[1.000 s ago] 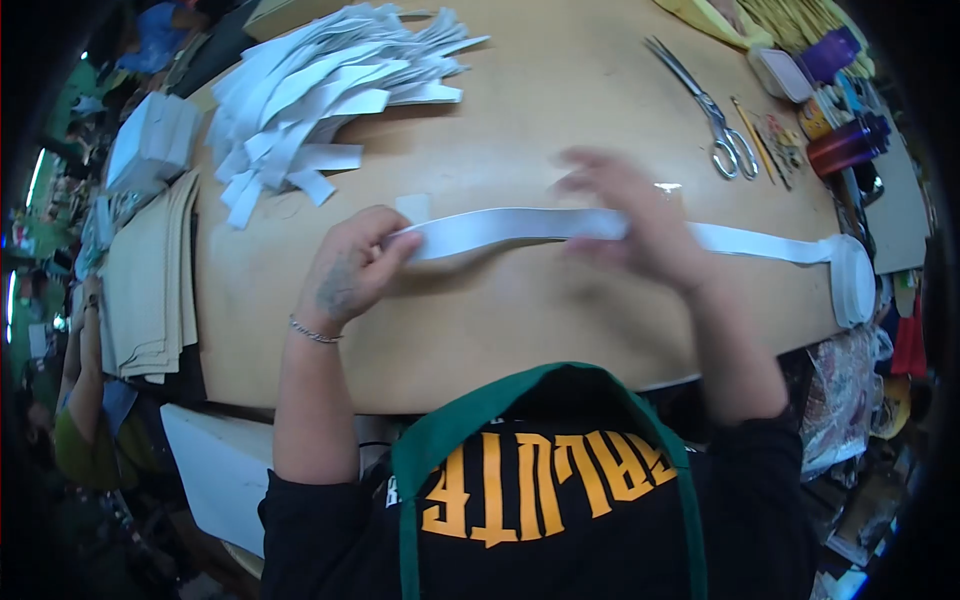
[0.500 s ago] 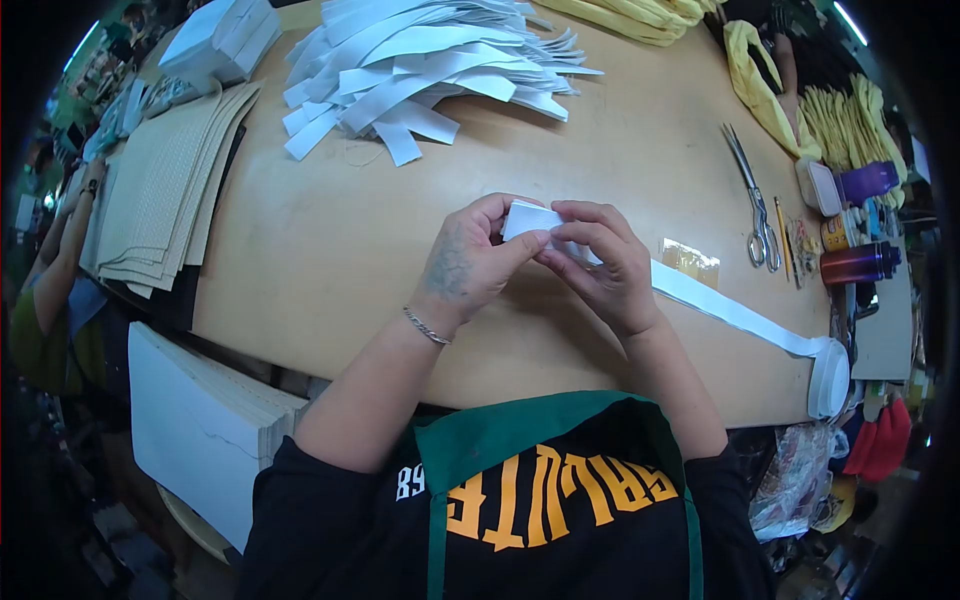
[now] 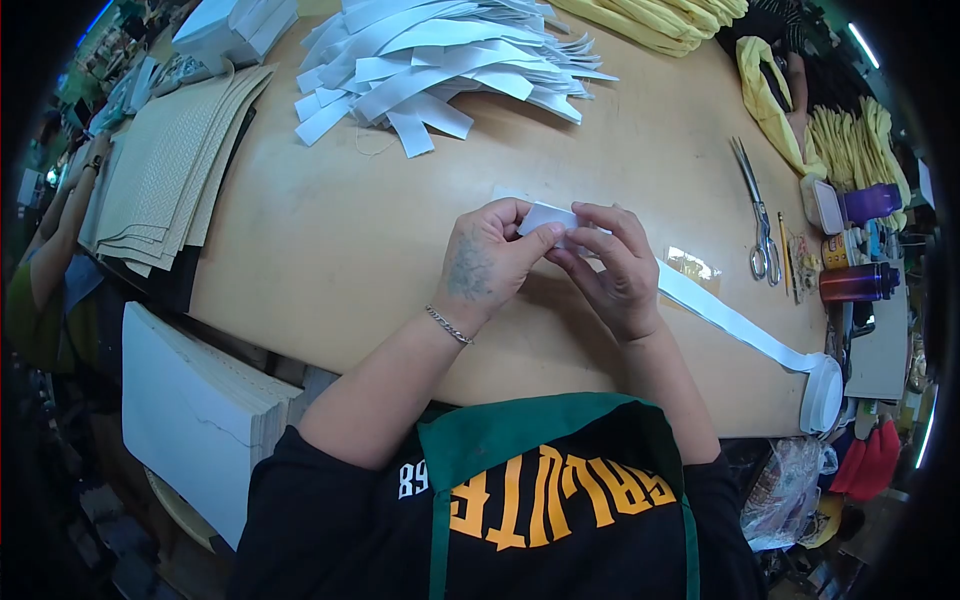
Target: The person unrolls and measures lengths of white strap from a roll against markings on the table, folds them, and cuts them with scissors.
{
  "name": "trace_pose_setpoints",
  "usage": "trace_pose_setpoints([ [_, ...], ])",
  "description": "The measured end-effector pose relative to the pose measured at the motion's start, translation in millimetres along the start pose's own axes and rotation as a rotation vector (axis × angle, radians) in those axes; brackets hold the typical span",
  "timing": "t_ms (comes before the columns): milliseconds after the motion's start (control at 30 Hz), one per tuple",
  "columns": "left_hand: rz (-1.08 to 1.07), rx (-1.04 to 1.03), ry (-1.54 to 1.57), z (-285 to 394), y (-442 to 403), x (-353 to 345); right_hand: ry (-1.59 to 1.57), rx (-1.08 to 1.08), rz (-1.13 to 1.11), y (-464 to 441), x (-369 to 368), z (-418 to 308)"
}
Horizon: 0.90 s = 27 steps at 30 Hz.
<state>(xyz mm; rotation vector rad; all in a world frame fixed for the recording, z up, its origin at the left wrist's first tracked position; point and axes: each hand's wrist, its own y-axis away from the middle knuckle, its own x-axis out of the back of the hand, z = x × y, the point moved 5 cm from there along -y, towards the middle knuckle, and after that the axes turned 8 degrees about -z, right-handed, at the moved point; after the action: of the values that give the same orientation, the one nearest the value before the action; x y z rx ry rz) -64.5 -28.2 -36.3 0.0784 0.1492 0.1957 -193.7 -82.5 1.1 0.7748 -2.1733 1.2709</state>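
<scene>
A white strip (image 3: 735, 322) runs from my hands across the right of the table to a white roll (image 3: 822, 393) at the table's right edge. My left hand (image 3: 490, 255) pinches the strip's end between thumb and fingers, where a short flat white piece shows. Close beside it, my right hand (image 3: 615, 265) grips the strip with thumb and fingertips. How the strip is layered between the fingers is partly hidden. Under the strip, right of my right hand, lies a small clear, yellowish rectangle (image 3: 692, 268).
Cut white strips (image 3: 440, 60) are heaped at the back. Scissors (image 3: 758, 215) and a pencil (image 3: 785, 255) lie at right, near a purple bottle (image 3: 858, 283). Yellow fabric (image 3: 660, 20) is at the back; beige sheets (image 3: 175, 165) are at left. Other people's arms (image 3: 75, 215) show at the left and back right.
My right hand has come in from the right to meet my left hand, which has moved rightward. The strip stretched between them is now gathered at my fingers. The head view has shifted.
</scene>
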Motion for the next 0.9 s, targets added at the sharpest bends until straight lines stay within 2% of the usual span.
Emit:
trace_pose_setpoints([
  [133, 0.028, -0.016, 0.031, -2, -1, -2, -0.016, -0.026, -0.02, 4, -3, 6],
  [233, 0.031, -0.025, 0.053, 1, 0, -4, -0.214, -0.157, -0.012, 4, -5, 10],
  [333, 0.04, -0.031, 0.048, 0, -1, -6, -0.228, -0.211, -0.049, 0, -1, 10],
  [900, 0.056, 0.007, 0.266, -8, -4, -10, -0.238, -0.117, -0.016, 1, -4, 12],
])
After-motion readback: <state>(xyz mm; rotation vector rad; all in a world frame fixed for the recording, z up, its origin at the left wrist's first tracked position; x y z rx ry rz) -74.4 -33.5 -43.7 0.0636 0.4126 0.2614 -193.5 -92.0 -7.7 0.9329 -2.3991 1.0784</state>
